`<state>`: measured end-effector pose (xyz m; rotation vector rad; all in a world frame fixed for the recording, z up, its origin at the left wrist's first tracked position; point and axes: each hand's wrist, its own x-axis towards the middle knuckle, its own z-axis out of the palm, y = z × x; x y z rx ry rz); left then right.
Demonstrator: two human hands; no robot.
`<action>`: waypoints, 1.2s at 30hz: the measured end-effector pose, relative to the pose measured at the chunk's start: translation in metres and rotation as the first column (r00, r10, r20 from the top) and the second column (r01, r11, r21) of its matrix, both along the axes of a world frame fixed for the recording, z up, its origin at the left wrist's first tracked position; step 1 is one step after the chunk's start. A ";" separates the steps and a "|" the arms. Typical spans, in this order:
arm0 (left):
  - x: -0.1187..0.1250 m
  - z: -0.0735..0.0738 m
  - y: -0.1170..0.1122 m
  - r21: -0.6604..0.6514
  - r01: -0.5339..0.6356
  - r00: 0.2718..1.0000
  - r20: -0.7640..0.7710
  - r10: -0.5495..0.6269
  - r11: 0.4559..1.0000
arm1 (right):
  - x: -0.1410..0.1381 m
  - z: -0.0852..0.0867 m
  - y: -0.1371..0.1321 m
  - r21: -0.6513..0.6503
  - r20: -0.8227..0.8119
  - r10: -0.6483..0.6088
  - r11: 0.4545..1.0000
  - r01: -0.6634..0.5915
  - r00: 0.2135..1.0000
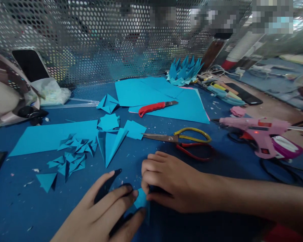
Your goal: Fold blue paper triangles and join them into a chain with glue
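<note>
Paper piece between both hands

Lies on blue table, between left hand and right hand. Right thumb and finger together, apparently clamped on its right side; left fingers against it, pinch cannot be told. Advised: steady left, match edges, crease slowly. Visible part slants down-left from right fingertips; tip direction, full long axis hidden.

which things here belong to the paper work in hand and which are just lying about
Likely part of it:
blue paper piece, at the left hand and right hand
folded blue pieces
blue sheets
scissors
red-handled knife
perhaps the pink glue gun, its light lit

Probably just lying about:
propped phone
plastic bag
dark phone on the right
</note>
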<state>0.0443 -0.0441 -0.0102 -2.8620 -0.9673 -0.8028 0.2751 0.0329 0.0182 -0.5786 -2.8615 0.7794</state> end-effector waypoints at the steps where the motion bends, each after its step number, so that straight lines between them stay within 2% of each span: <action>1: 0.000 -0.001 -0.001 0.006 -0.012 1.000 0.013 0.012 1.000 | 0.000 0.000 0.000 0.002 0.000 0.002 1.000 -0.002 1.000; 6: -0.001 -0.008 -0.005 0.040 -0.022 1.000 0.004 0.022 0.999 | 0.000 -0.001 0.001 0.012 -0.009 0.015 1.000 -0.015 1.000; 15: 0.000 -0.004 -0.006 0.061 -0.006 0.998 -0.069 0.010 0.998 | 0.001 -0.001 0.001 0.010 -0.013 0.007 1.000 -0.007 1.000; 36: -0.002 -0.007 -0.011 0.047 -0.005 1.000 -0.014 0.005 0.999 | 0.001 -0.001 -0.001 0.027 -0.001 0.010 1.000 -0.010 1.000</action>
